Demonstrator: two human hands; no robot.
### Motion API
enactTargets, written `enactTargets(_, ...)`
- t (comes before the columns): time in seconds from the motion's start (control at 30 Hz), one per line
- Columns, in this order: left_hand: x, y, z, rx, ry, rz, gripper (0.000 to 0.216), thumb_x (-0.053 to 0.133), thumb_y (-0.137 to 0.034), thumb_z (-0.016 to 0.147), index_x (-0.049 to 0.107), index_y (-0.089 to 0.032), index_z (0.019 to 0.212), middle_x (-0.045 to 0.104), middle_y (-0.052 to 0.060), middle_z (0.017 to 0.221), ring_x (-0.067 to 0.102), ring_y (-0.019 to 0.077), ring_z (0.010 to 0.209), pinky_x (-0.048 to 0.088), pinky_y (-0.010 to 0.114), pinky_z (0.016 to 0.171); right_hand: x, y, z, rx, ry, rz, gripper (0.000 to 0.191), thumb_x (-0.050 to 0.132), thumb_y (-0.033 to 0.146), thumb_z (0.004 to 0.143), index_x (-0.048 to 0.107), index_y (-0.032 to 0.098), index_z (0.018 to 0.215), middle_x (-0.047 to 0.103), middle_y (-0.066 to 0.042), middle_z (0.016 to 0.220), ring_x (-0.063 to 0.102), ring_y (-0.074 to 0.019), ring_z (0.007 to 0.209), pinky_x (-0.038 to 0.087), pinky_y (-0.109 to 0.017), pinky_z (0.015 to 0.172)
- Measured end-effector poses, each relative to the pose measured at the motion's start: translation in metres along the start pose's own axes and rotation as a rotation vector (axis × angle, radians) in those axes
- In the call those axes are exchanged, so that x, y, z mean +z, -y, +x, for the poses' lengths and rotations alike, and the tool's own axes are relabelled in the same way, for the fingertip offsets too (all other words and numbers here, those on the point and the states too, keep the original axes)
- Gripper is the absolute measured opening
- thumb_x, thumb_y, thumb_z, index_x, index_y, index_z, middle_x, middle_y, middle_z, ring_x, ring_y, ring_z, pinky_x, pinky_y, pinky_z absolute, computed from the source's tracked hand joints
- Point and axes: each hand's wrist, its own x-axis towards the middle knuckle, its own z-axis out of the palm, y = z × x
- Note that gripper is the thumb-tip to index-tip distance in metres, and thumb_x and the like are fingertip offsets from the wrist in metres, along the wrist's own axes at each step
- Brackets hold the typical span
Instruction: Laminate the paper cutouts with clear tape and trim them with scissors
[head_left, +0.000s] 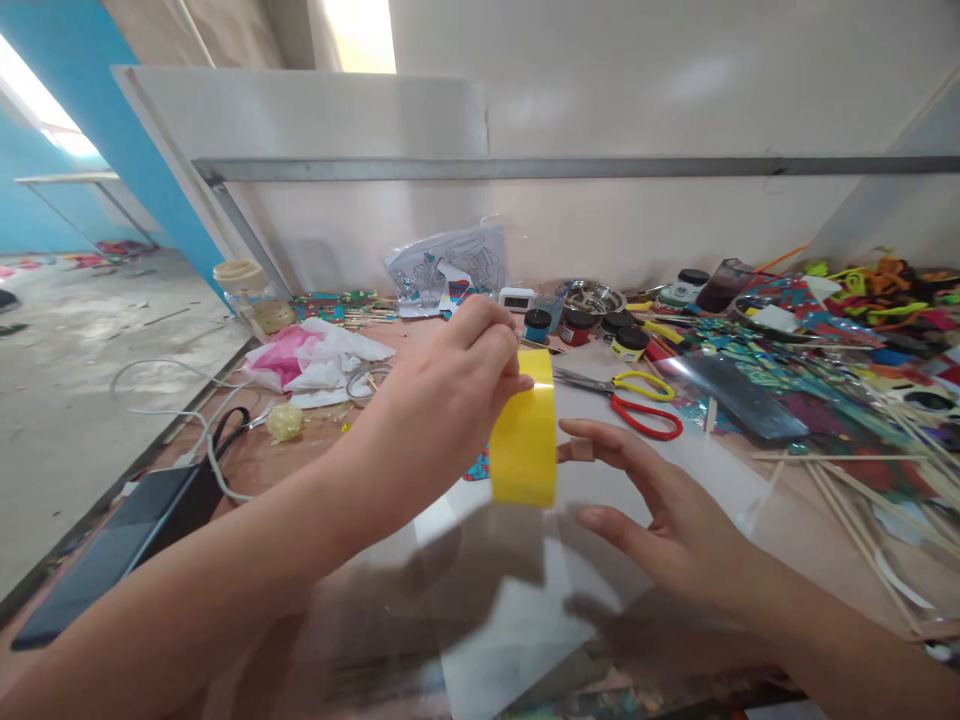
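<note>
My left hand is closed round a roll of yellow tape, held upright above the table with my thumb on its top edge. My right hand is beside the roll on its right, fingers stretched toward it and apart, holding nothing; a fingertip nearly touches the roll. Below both hands lies a clear plastic sheet over white paper.
Yellow and red scissors lie behind the roll. Small paint jars, a metal bowl, sticks and colourful scraps crowd the right. A pink and white bag and a dark phone with cable are on the left.
</note>
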Motion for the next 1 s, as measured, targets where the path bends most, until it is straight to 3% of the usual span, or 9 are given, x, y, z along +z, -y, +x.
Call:
enactTargets(0.07,-0.009,0.002,-0.003,0.054,-0.048,0.154,0.014,0.056,-0.019,0.1,0.06,-0.021,0.087,0.062,0.005,0.098,0.067,0.0212,0.099,0.06,0.034,0.083,-0.009,0.0,-0.004,0.021,0.029,-0.061,0.049,0.058,0.039,0.101,0.042,0.031,0.147,0.065,-0.01,0.14,0.062,-0.0284,0.129,0.057,-0.047,0.102)
enactTargets(0.17,-0.029,0.007,-0.011,0.026,-0.111,0.314,0.013,0.059,-0.021,0.098,0.06,-0.021,0.085,0.063,0.002,0.096,0.068,0.0184,0.09,0.059,0.029,0.077,-0.009,-0.003,-0.004,-0.019,0.075,-0.31,0.046,0.059,0.036,0.1,0.05,0.023,0.143,0.065,-0.015,0.14,0.063,-0.0311,0.127,0.057,-0.05,0.102)
enactTargets(0.27,-0.047,0.008,-0.017,-0.091,-0.127,0.438,0.008,0.065,-0.02,0.094,0.062,-0.02,0.087,0.065,0.001,0.104,0.066,0.014,0.078,0.052,0.026,0.062,0.011,-0.01,0.011,-0.178,0.234,-0.492,0.072,0.075,0.037,0.091,0.045,0.014,0.152,0.055,-0.024,0.15,0.058,-0.0386,0.133,0.052,-0.057,0.107)
enactTargets(0.33,-0.055,0.007,-0.019,-0.184,-0.128,0.473,0.005,0.067,-0.021,0.093,0.064,-0.02,0.089,0.065,0.001,0.111,0.065,0.0143,0.078,0.049,0.027,0.058,0.029,-0.019,0.026,-0.24,0.335,-0.532,0.093,0.083,0.045,0.083,0.037,0.017,0.159,0.041,-0.025,0.161,0.048,-0.0443,0.141,0.043,-0.065,0.112)
enactTargets(0.47,-0.061,0.002,-0.018,-0.312,-0.197,0.455,0.004,0.066,-0.024,0.094,0.066,-0.02,0.092,0.064,0.0,0.115,0.062,0.0114,0.075,0.052,0.027,0.062,0.054,-0.04,0.046,-0.228,0.511,-0.602,0.09,0.064,0.064,0.091,0.037,0.012,0.159,0.041,-0.026,0.16,0.04,-0.0463,0.146,0.037,-0.066,0.115)
enactTargets(0.6,-0.06,0.0,-0.018,-0.303,-0.186,0.393,0.009,0.062,-0.026,0.097,0.065,-0.021,0.091,0.063,0.0,0.114,0.063,0.0139,0.081,0.053,0.027,0.062,0.059,-0.047,0.045,-0.211,0.461,-0.66,0.087,0.06,0.066,0.092,0.05,0.001,0.148,0.053,-0.033,0.148,0.048,-0.0447,0.141,0.032,-0.064,0.119)
enactTargets(0.73,-0.053,0.004,-0.022,-0.214,-0.158,0.382,0.007,0.067,-0.02,0.093,0.063,-0.021,0.087,0.064,0.001,0.108,0.063,0.0138,0.074,0.05,0.028,0.059,0.049,-0.036,0.041,-0.23,0.386,-0.669,0.082,0.069,0.061,0.088,0.055,0.001,0.143,0.061,-0.033,0.139,0.055,-0.0434,0.134,0.034,-0.064,0.117)
enactTargets(0.9,-0.038,-0.001,-0.015,-0.056,-0.123,0.293,0.011,0.066,-0.014,0.091,0.06,-0.017,0.083,0.063,0.007,0.101,0.066,0.0167,0.079,0.053,0.026,0.059,0.016,-0.006,0.04,-0.216,0.129,-0.288,0.064,0.064,0.057,0.094,0.056,0.012,0.139,0.064,-0.022,0.133,0.061,-0.0324,0.125,0.052,-0.051,0.104)
enactTargets(1.0,-0.034,-0.015,-0.002,-0.006,-0.057,0.164,0.013,0.065,-0.011,0.09,0.059,-0.016,0.081,0.062,0.007,0.1,0.064,0.0151,0.074,0.056,0.027,0.059,0.013,0.008,0.042,-0.347,0.212,-0.127,0.081,0.068,0.066,0.087,0.048,0.015,0.147,0.059,-0.02,0.141,0.054,-0.0317,0.133,0.045,-0.049,0.111)
